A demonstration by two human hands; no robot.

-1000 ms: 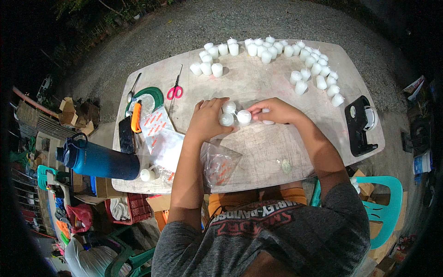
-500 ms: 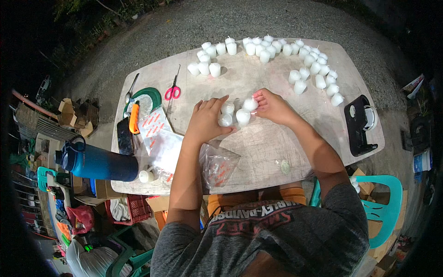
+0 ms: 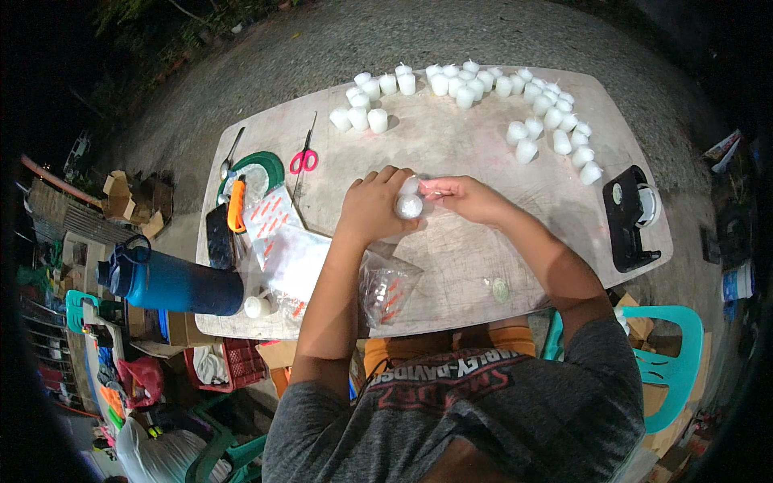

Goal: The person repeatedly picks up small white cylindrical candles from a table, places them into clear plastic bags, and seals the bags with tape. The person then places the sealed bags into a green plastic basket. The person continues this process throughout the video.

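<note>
Near the middle of the table, my left hand (image 3: 374, 204) curls around a small group of white votive candles (image 3: 409, 207); its palm and fingers hide part of the group. One candle shows its round end. Beside it, a second white candle (image 3: 411, 186) meets the fingertips of my right hand (image 3: 465, 199). Those right fingers are pressed together, and what lies between them is too small to tell. Below my left wrist lies a clear plastic bag (image 3: 386, 288) with red print.
Rows of white candles (image 3: 465, 97) curve along the table's far and right edges. Pink-handled scissors (image 3: 303, 161), an orange cutter (image 3: 236, 207), a green ring-shaped roll (image 3: 272, 165) and a blue bottle (image 3: 181, 282) sit left. A black tape dispenser (image 3: 622, 221) stands right.
The candles between my hands have been gathered closer together against my left palm. My right hand has shifted slightly left and down, and its fingers have closed up.
</note>
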